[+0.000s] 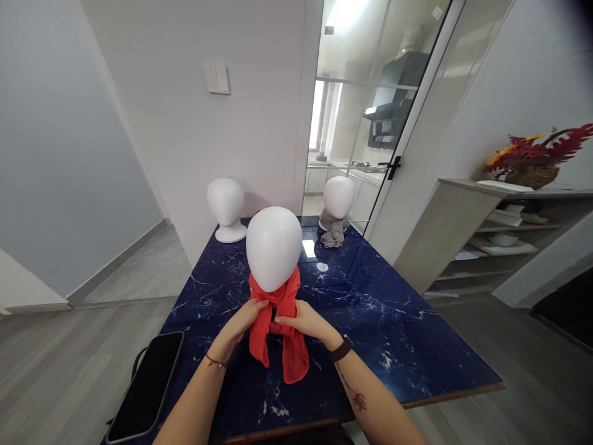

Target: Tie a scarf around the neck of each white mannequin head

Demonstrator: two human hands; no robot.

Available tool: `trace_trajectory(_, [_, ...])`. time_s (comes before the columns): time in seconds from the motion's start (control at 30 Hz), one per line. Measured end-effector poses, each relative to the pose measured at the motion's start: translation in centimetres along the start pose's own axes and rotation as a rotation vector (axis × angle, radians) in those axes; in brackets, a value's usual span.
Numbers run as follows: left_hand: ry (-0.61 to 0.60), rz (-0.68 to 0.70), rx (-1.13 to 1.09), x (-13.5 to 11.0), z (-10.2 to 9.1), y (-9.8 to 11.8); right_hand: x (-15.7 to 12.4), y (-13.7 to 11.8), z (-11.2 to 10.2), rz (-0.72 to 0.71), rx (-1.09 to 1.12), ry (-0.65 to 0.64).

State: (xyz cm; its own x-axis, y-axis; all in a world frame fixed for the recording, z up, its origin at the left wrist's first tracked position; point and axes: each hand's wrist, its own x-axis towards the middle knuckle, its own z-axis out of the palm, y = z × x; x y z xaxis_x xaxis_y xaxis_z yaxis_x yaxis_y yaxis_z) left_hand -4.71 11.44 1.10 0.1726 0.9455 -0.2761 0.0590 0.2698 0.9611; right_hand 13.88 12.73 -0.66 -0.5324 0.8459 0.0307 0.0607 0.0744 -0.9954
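A white mannequin head stands upright near the middle of the table, with a red scarf wrapped round its neck. The scarf's two ends hang down in front, apart from each other. On the scarf's left side, my left hand is closed, its fingers gripping the cloth. My right hand pinches the scarf on the other side, thumb pointing in toward the gap between the ends. Some of my fingers are hidden behind the fabric.
A bare mannequin head stands at the back left, and another head wearing a grey scarf at the back right. A black-screened phone lies at the left edge of the blue marbled table. A shelf stands right.
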Motion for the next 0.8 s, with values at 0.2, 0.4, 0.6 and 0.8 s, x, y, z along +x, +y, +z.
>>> trace_trajectory(0.2, [-0.021,-0.095,-0.244,-0.8,-0.2,-0.5,-0.2,-0.4,0.8,0.271,0.648,-0.041])
trace_trajectory(0.4, [0.094,-0.31,-0.719,-2.7,-0.1,-1.5,0.2,0.7,0.9,0.293,0.397,0.023])
trace_trajectory(0.6, [0.109,-0.293,-0.875,-5.0,0.7,-1.0,0.8,1.6,2.7,0.139,0.356,0.152])
trace_trajectory(0.8, [-0.076,-0.379,-0.907,-5.1,1.9,-0.9,0.9,0.6,3.9,0.397,0.802,0.111])
